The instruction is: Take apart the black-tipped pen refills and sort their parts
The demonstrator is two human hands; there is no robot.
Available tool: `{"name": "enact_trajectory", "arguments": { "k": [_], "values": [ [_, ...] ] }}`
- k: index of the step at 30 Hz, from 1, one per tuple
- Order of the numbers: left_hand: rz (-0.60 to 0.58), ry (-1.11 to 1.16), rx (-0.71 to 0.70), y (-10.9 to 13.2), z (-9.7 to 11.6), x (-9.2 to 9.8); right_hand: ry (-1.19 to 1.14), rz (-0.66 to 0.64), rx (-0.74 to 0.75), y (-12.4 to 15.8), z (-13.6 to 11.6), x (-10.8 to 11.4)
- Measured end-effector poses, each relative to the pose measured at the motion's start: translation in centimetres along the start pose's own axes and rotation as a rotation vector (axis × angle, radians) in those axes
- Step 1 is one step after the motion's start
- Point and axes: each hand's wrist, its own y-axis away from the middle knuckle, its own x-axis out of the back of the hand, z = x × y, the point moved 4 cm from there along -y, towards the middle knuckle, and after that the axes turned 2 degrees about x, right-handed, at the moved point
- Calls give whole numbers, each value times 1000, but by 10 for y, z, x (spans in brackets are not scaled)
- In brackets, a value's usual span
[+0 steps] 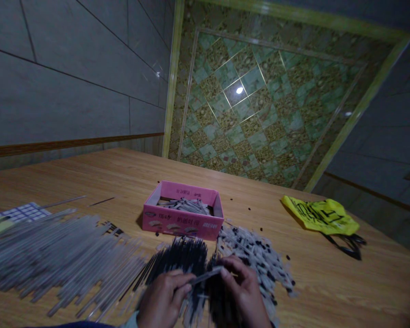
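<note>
My left hand [166, 294] pinches one end of a thin, clear plastic tube [206, 276]. My right hand [243, 284] has its fingertips closed on the tube's other end; the exact contact is blurred. Below and between the hands lie thin black sticks [182, 255] in a dense bunch. Right of them spreads a pile of small whitish pieces [259, 259] mixed with black bits. To the left is a wide heap of long clear tubes [64, 255]. Just beyond the hands stands an open pink box [182, 223] holding many short greyish tubes [187, 206].
Everything lies on a wooden table [123, 173]. A yellow bag [321, 216] with black straps is at the right. A blue-checked cloth [23, 212] lies at the far left. Small black bits are scattered near the box. A tiled wall [89, 77] rises at left.
</note>
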Motion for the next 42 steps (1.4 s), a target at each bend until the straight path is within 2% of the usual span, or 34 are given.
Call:
{"name": "enact_trajectory", "arguments": {
  "k": [8, 16, 22, 24, 28, 30, 33, 42],
  "values": [
    [48, -55, 19, -1, -5, 4, 43, 71, 15, -1, -1, 12],
    [-30, -26, 17, -2, -1, -1, 56, -15, 52, 0, -5, -4],
    [-70, 59, 65, -1, -9, -7, 133, -84, 44, 0, -3, -5],
    [-113, 125, 105, 0, -12, -12, 182, -110, 58, -1, -4, -5],
    [-310, 327, 288, 2, -16, -28, 287, -153, 80, 1, -7, -8],
    [-370, 382, 348, 4, -17, -33, 362, -145, 87, 1, -7, -9],
    [-321, 324, 305, 3, -17, -31, 497, -137, 111, 2, -6, -11],
    [0, -136, 17, 5, 5, -10, 645, -42, 98, 6, -5, -18]
  ]
}}
